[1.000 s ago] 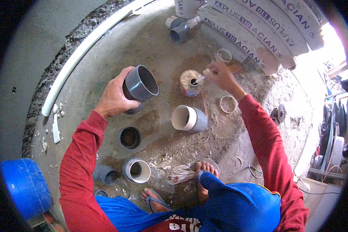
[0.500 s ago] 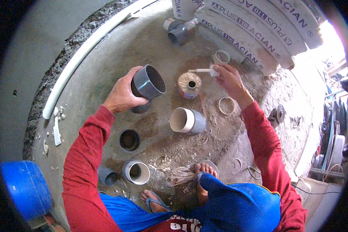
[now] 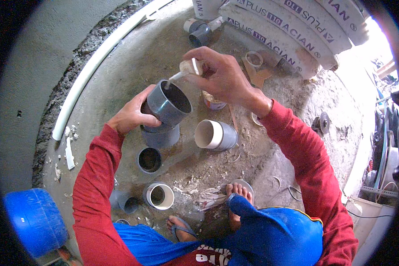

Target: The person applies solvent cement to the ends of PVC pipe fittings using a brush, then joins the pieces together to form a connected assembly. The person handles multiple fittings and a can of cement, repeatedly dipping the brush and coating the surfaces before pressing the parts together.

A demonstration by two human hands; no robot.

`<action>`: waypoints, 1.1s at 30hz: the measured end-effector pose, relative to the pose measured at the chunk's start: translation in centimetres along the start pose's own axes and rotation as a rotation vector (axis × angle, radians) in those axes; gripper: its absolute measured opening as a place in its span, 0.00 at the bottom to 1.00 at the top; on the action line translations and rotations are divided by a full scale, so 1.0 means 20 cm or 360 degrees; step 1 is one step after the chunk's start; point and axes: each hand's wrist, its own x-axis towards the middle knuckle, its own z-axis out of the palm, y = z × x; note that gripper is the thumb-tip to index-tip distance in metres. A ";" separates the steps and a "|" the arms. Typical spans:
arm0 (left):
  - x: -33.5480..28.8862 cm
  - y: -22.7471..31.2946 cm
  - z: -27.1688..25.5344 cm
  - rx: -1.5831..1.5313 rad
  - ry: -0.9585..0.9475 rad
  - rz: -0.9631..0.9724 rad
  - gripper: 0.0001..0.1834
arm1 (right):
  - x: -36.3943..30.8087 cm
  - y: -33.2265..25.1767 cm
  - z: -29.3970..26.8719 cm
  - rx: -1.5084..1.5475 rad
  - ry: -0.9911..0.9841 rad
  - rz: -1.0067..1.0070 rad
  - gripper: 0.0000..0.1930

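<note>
My left hand (image 3: 133,111) is wrapped round a dark grey plastic pipe fitting (image 3: 169,106), its wide mouth tilted up toward the right. My right hand (image 3: 230,77) pinches a small whitish brush (image 3: 178,76), whose tip reaches just inside the far rim of that mouth. Below the held fitting shows a paler grey cylinder (image 3: 162,136); I cannot tell whether it is part of it. Partly covered by my right hand, a can (image 3: 214,103) stands on the floor. A grey pipe piece with a white end (image 3: 216,134) lies nearer to me.
Nearby stand a grey pipe socket (image 3: 149,160) and a white-rimmed one (image 3: 160,196). A long white pipe (image 3: 86,75) runs along the left wall. Stacked printed bags (image 3: 288,31) fill the far right. A blue drum (image 3: 35,221) is at lower left, an angle grinder-like tool (image 3: 322,123) at right.
My right hand has swung left from beyond the can, bringing the brush to the fitting's mouth. My left hand still holds the fitting, turned slightly.
</note>
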 end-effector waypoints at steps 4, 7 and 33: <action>-0.03 0.01 0.00 -0.0279 -0.0042 0.0014 0.62 | -0.02 -0.05 0.01 -0.0004 0.0057 -0.0349 0.20; -0.04 0.01 -0.02 -0.0313 -0.0055 -0.0014 0.65 | -0.03 -0.03 0.03 -0.0133 0.0069 -0.0652 0.21; -0.07 0.03 -0.03 -0.0127 -0.0007 0.0138 0.54 | -0.05 -0.09 -0.03 0.1019 -0.0494 0.0680 0.18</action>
